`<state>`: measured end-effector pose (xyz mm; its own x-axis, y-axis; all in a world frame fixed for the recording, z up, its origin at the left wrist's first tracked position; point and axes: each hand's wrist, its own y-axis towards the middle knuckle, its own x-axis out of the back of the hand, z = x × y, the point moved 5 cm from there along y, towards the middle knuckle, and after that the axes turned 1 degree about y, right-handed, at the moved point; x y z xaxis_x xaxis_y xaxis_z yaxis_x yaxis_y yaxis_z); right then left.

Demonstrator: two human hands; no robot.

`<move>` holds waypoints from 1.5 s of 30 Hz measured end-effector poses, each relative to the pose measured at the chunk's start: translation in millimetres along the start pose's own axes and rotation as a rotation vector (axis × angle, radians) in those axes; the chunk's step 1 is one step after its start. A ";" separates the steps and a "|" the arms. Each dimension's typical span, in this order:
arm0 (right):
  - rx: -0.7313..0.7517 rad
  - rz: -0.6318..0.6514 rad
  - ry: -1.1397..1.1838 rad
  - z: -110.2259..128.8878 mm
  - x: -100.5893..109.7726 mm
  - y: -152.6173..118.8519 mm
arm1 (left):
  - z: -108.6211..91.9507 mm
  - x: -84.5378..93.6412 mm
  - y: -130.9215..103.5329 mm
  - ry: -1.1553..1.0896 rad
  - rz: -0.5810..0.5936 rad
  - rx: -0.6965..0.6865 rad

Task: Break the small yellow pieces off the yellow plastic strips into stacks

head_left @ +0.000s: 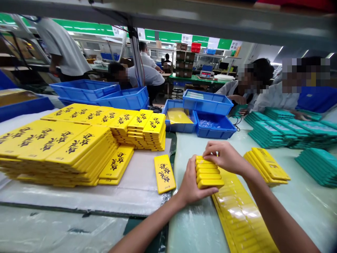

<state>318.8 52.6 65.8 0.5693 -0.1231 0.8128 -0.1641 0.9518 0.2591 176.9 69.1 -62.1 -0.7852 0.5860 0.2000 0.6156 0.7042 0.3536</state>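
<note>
My left hand (190, 181) is wrapped round a small stack of flat yellow cases (209, 174), held above the table with their narrow ends towards me. Over the far end of that stack, my right hand (226, 156) has thumb and fingers pinched together at the top case; what is between the fingertips is hidden. Under my hands lies a shiny yellow sheet (243, 214) marked in rows. A single yellow case (164, 174) with black characters rests flat left of my left hand. Beyond my right wrist is a short pile of yellow cases (265, 165).
Large stacks of yellow cases (79, 144) fill the left side. Green stacks (319, 165) stand at the right. Blue bins (216, 128) sit at the back, one holding small clear pieces. Co-workers (252, 82) sit across the table. A shelf beam (168, 17) runs overhead.
</note>
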 end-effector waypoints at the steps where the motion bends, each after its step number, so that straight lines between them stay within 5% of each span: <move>1: 0.001 0.004 -0.030 -2.1 4.7 -1.2 | 1.4 -0.4 -0.9 0.000 0.001 0.006; 6: -0.073 -0.160 0.092 -3.3 12.3 1.0 | -0.8 0.0 -0.5 -0.022 -0.008 -0.025; 15: -0.397 0.037 0.334 -3.9 -23.1 14.5 | -13.7 2.1 4.6 -0.070 0.002 -0.105; 25: -0.431 0.128 0.419 -5.7 -15.3 13.9 | -13.1 1.0 2.3 -0.034 0.020 -0.120; 34: -0.402 -0.024 0.395 -11.0 -3.9 12.0 | -6.8 -0.1 -0.2 -0.037 0.011 -0.080; 39: -0.342 0.077 0.224 -0.3 -16.1 14.1 | -11.4 0.9 1.5 -0.019 0.008 -0.092; 45: -0.251 -0.147 -0.319 -9.1 15.0 -1.4 | -0.8 -0.1 -3.1 -0.006 0.015 -0.012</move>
<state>334.9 51.9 72.9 0.2885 -0.3054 0.9075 0.1232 0.9517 0.2811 175.0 66.6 -62.5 -0.7753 0.5991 0.1999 0.6266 0.6903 0.3618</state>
